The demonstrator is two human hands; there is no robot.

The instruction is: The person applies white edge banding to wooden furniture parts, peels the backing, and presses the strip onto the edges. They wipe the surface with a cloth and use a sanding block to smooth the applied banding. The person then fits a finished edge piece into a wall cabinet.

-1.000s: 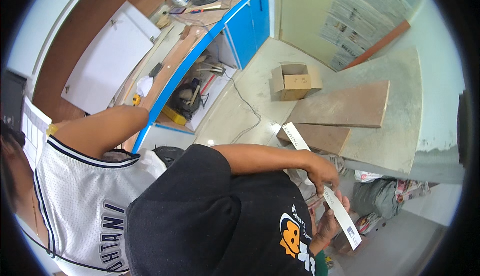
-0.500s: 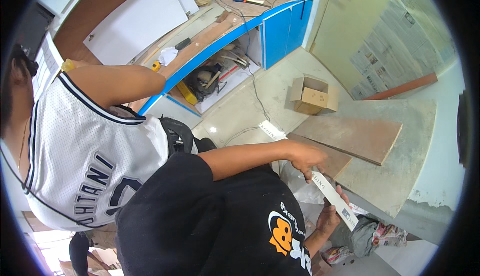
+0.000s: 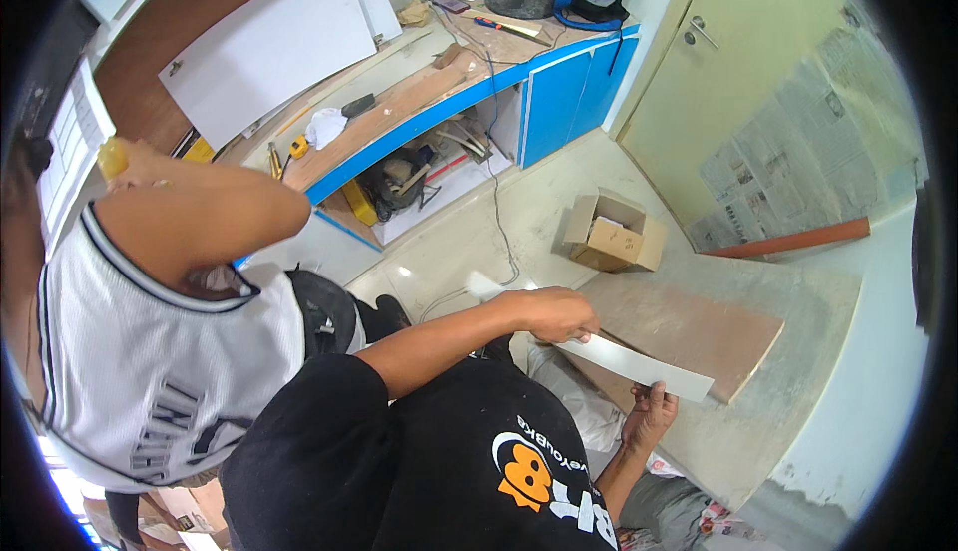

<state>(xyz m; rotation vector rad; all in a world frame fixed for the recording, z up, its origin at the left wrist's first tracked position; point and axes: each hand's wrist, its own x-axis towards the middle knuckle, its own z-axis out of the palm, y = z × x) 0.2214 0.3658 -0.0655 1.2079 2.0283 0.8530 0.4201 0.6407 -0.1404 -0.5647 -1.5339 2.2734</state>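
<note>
A long, thin white strip (image 3: 639, 362) slants across the front of my body, with its plain face up. My left hand (image 3: 559, 314) is closed around its middle, fingers wrapped over it, and the far end sticks out past the hand to the left. Near the other end, my right hand (image 3: 651, 417) grips the strip's lower edge, its thumb against the face. Just beyond lie brown boards (image 3: 699, 319) on a large grey panel (image 3: 813, 336). Part of the strip's left end is blurred.
Close on my left stands a co-worker in a white sleeveless jersey (image 3: 180, 351). A curved blue-edged counter (image 3: 399, 142) holds a tape measure (image 3: 298, 147) and a white cloth (image 3: 326, 127). An open cardboard box (image 3: 614, 242) stands on the floor before the door (image 3: 738, 72). Cables cross the floor.
The strip has turned from its printed face to a plain one and lies flatter. Both my hands have moved left with it. The co-worker's raised arm has shifted left.
</note>
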